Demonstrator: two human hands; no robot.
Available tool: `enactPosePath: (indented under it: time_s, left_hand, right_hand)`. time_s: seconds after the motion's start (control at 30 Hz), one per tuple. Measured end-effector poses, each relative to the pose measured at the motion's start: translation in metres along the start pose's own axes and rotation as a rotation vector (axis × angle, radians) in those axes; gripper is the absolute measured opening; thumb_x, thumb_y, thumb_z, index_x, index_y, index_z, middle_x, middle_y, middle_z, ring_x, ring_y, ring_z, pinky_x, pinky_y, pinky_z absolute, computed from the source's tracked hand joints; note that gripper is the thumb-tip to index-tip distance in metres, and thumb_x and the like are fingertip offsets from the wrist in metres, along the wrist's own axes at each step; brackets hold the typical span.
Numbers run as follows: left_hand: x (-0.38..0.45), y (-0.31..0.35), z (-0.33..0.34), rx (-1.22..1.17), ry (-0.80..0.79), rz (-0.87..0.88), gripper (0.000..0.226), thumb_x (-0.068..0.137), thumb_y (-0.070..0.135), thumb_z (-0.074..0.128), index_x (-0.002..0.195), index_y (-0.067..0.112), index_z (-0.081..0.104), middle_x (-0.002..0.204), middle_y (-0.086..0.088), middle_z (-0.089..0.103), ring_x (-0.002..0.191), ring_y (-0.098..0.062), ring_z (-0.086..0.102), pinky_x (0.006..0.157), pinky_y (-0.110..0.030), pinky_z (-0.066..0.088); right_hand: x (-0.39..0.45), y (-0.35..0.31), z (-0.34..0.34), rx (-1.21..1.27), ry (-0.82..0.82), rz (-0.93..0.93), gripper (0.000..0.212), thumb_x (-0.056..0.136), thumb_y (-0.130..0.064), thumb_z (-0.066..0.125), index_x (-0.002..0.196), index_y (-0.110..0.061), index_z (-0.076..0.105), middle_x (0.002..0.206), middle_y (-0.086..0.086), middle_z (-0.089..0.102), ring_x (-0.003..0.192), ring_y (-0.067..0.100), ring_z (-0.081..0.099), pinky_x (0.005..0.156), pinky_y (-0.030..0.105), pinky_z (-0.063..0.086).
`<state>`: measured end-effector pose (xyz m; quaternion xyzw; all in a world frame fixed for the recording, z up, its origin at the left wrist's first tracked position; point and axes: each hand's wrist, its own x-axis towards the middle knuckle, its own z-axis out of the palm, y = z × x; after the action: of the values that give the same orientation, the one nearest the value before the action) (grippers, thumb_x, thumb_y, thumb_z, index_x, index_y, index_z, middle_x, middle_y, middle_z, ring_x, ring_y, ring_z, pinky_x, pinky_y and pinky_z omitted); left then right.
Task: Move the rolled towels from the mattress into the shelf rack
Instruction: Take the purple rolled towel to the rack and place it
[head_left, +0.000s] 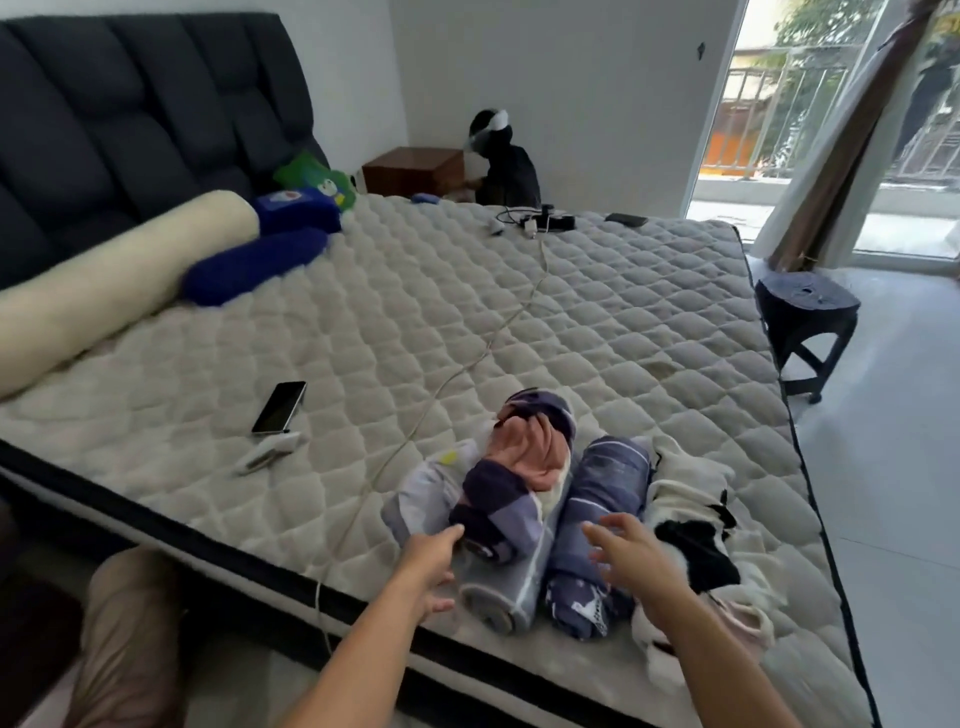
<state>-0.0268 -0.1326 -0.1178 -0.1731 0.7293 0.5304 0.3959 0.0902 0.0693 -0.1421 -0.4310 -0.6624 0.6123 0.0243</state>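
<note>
Two hands flank the rolled towels (524, 525), long axes running away from the person: left hand (434, 566) beside the pile, right hand (631, 564) over it, fingers spread, empty.

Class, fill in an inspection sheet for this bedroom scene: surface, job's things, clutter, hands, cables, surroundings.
Surface: quilted mattress, bare.
Job's things: rolled towels bunched near the front edge; shelf rack not in view.
Clutter: phone, remote, bolster, blue pillow.
Hands: left hand and right hand open, reaching at the towels, holding nothing.
Cables: white cable runs across the mattress to chargers.
Surroundings: dark headboard, stool, balcony door.
</note>
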Motion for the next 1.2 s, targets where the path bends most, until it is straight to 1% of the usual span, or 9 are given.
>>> enactPosePath:
  time_s: [0.13,0.27,0.37,0.47,0.57,0.7,0.9,1.07,1.2]
  left_hand:
    - [0.03,0.017,0.0,-0.06,0.007,-0.102,0.062,0.088,0.045,0.06,0.141,0.017,0.042,0.142,-0.011,0.048,0.125,-0.033,0.05,0.085,-0.051,0.046]
    - [0.054,0.028,0.007,-0.076,0.047,-0.189,0.062,0.088,0.051,0.057,0.136,0.014,0.046,0.138,-0.015,0.05,0.119,-0.037,0.051,0.083,-0.052,0.046]
    - [0.072,0.036,0.012,-0.054,0.13,-0.198,0.062,0.09,0.048,0.053,0.136,0.007,0.048,0.13,-0.016,0.056,0.103,-0.034,0.056,0.089,-0.045,0.051]
    - [0.082,0.046,0.022,-0.028,0.146,-0.222,0.062,0.089,0.047,0.052,0.135,0.006,0.049,0.124,-0.012,0.057,0.099,-0.031,0.057,0.083,-0.042,0.054]
    - [0.081,0.051,0.035,-0.084,0.091,-0.314,0.066,0.088,0.056,0.05,0.136,0.011,0.047,0.132,-0.015,0.054,0.103,-0.037,0.058,0.072,-0.047,0.055]
    - [0.087,0.05,0.045,-0.211,0.061,-0.338,0.071,0.085,0.062,0.052,0.136,0.012,0.049,0.134,-0.016,0.056,0.112,-0.041,0.057,0.087,-0.061,0.052]
    - [0.086,0.052,0.054,-0.282,0.129,-0.28,0.074,0.081,0.061,0.059,0.135,0.011,0.052,0.136,-0.012,0.057,0.119,-0.033,0.055,0.1,-0.052,0.048]
    - [0.064,0.045,0.041,-0.396,0.213,-0.176,0.083,0.072,0.065,0.065,0.135,0.012,0.053,0.132,-0.011,0.06,0.112,-0.031,0.06,0.097,-0.05,0.051]
    - [0.03,0.033,0.007,-0.551,0.345,-0.052,0.067,0.076,0.063,0.063,0.123,0.014,0.059,0.121,-0.009,0.065,0.102,-0.028,0.064,0.091,-0.048,0.055]
  right_hand:
    - [0.032,-0.026,0.014,-0.025,-0.004,0.025,0.043,0.085,-0.044,0.067,0.112,-0.012,0.057,0.098,0.006,0.061,0.089,0.022,0.061,0.074,0.036,0.05]
    - [0.093,-0.052,0.019,-0.01,-0.029,0.045,0.07,0.061,-0.066,0.071,0.104,-0.013,0.054,0.088,0.001,0.054,0.078,0.016,0.053,0.061,0.027,0.042]
    - [0.122,-0.086,0.025,-0.009,-0.006,0.035,0.063,0.075,-0.05,0.074,0.119,-0.013,0.048,0.109,0.008,0.057,0.1,0.022,0.057,0.078,0.03,0.044]
    - [0.156,-0.11,0.027,-0.056,0.027,0.041,0.081,0.081,-0.043,0.072,0.143,-0.006,0.035,0.139,0.018,0.049,0.126,0.032,0.05,0.098,0.035,0.041]
    - [0.175,-0.123,0.037,-0.096,-0.05,0.095,0.096,0.068,-0.052,0.079,0.141,-0.008,0.036,0.137,0.018,0.051,0.12,0.036,0.053,0.099,0.048,0.049]
    - [0.2,-0.115,0.048,-0.031,-0.087,0.13,0.117,0.051,-0.047,0.088,0.144,-0.006,0.03,0.138,0.019,0.05,0.12,0.036,0.055,0.099,0.051,0.049]
    - [0.2,-0.114,0.05,-0.051,0.001,0.152,0.082,0.083,-0.023,0.071,0.144,0.002,0.023,0.14,0.023,0.044,0.123,0.037,0.049,0.092,0.04,0.044]
    - [0.175,-0.129,0.063,-0.037,-0.061,0.019,0.071,0.074,-0.032,0.073,0.13,-0.005,0.04,0.124,0.015,0.055,0.106,0.032,0.056,0.088,0.042,0.05]
    - [0.13,-0.162,0.104,-0.047,-0.187,-0.184,0.062,0.072,-0.03,0.075,0.122,-0.009,0.043,0.111,0.009,0.057,0.099,0.027,0.057,0.087,0.04,0.05]
